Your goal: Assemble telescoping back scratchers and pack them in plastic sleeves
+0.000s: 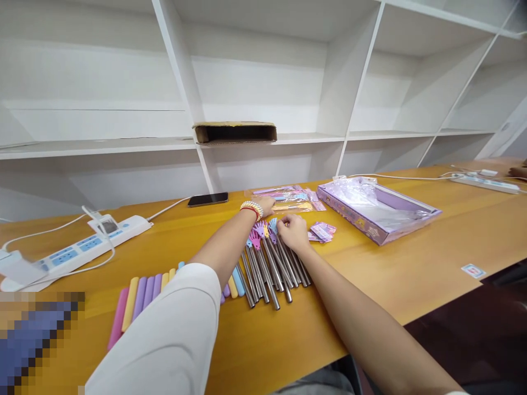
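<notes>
A row of back scratchers with metal rods (274,269) lies on the table, their small hand-shaped heads (256,237) in pink, purple, yellow and blue pointing away from me. My right hand (293,231) is at the far end of the row, fingers curled together beside a blue head (273,225); what they pinch is hidden. Beyond the heads, my left hand (267,206) reaches to the near edge of clear plastic packs (288,197) with coloured contents. Its fingers are mostly hidden behind the hand. Under my left arm runs a row of coloured tubes (142,296), partly covered by the sleeve.
Small pink printed packets (322,232) lie right of my right hand. Farther right is a purple box (370,225) with clear plastic in it. A phone (208,199) and a power strip (90,244) are at left. White shelves (263,82) stand behind, holding a cardboard box (234,133).
</notes>
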A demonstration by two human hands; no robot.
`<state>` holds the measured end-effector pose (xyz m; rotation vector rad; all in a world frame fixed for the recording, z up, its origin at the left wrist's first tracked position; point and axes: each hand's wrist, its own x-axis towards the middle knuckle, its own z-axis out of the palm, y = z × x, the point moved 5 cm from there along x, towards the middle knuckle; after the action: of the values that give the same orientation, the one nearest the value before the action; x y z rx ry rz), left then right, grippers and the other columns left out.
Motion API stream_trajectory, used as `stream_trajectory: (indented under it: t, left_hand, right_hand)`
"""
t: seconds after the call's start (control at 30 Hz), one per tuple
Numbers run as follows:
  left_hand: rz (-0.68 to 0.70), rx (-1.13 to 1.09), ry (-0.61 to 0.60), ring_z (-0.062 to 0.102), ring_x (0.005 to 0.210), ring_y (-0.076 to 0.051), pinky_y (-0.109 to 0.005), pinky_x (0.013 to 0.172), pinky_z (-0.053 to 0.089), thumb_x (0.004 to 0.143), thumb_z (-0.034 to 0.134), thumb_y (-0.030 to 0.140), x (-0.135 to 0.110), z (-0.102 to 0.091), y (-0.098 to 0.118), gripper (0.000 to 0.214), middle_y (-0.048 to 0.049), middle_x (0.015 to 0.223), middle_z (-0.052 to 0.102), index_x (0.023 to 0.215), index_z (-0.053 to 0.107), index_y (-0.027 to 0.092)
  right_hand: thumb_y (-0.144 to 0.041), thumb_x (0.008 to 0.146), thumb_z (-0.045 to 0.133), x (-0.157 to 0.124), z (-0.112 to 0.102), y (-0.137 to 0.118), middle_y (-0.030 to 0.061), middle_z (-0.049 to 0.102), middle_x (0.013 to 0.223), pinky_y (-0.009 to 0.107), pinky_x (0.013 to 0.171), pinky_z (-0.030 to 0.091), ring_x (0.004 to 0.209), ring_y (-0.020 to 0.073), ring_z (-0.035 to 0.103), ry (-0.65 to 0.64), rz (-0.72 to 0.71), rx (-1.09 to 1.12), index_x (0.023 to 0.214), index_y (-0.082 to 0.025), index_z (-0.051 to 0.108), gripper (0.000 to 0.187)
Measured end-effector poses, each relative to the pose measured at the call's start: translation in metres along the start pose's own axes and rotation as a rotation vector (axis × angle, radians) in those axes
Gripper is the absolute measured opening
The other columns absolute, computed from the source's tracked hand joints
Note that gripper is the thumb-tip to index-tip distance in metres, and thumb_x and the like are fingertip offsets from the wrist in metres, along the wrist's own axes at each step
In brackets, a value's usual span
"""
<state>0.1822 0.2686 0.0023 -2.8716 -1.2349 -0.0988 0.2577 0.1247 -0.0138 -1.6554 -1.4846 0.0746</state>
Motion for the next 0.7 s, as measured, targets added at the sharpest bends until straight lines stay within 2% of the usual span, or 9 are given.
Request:
stream_trajectory:
  t: [0.2,0.33,0.4,0.57,0.7]
  left_hand:
    - [-0.003,0.02,-0.076,0.063,0.087,-0.023,-0.032,0.082,0.045,0.065,0.065,0.03,-0.001,0.001,0.0,0.028,-0.0114,0.094,0.068,0.09,0.067,0.017]
    - [-0.014,0.042,-0.064,0.063,0.08,-0.025,-0.034,0.08,0.045,0.068,0.06,0.029,-0.014,-0.007,0.006,0.023,-0.0151,0.081,0.068,0.083,0.067,0.012]
    - [-0.009,0.059,-0.028,0.063,0.083,-0.025,-0.033,0.081,0.045,0.071,0.057,0.028,-0.024,-0.016,0.009,0.024,-0.0161,0.085,0.067,0.087,0.066,0.012]
    - [0.015,0.125,0.098,0.058,0.098,-0.025,-0.034,0.087,0.042,0.079,0.045,0.017,-0.06,-0.048,0.008,0.027,-0.0181,0.108,0.058,0.101,0.06,0.011]
    - [-0.033,0.192,0.229,0.058,0.095,-0.027,-0.039,0.081,0.044,0.086,0.037,0.018,-0.114,-0.077,-0.001,0.028,-0.0171,0.107,0.053,0.105,0.055,0.011]
  right_hand:
    - [-0.025,0.074,0.05,0.002,-0.004,0.004,0.0054,0.066,0.076,0.028,0.072,0.038,0.076,0.0174,0.055,0.032,0.008,0.037,0.067,-0.017,0.065,0.018]
    - [-0.027,0.074,0.051,0.002,-0.008,0.005,0.0052,0.067,0.076,0.027,0.072,0.038,0.076,0.0174,0.056,0.029,0.023,0.051,0.067,-0.017,0.065,0.018]
    - [-0.027,0.074,0.051,0.001,-0.009,0.005,0.005,0.066,0.076,0.027,0.072,0.038,0.076,0.0173,0.056,0.024,0.023,0.062,0.067,-0.017,0.065,0.019]
    - [-0.028,0.075,0.051,0.002,-0.017,0.003,0.0054,0.066,0.077,0.028,0.075,0.039,0.077,0.0174,0.056,0.062,0.001,0.088,0.069,-0.016,0.065,0.02]
    - [-0.039,0.081,0.049,-0.001,-0.031,-0.001,0.0066,0.066,0.083,0.029,0.077,0.04,0.08,0.0176,0.057,0.123,-0.012,0.209,0.079,-0.015,0.064,0.028]
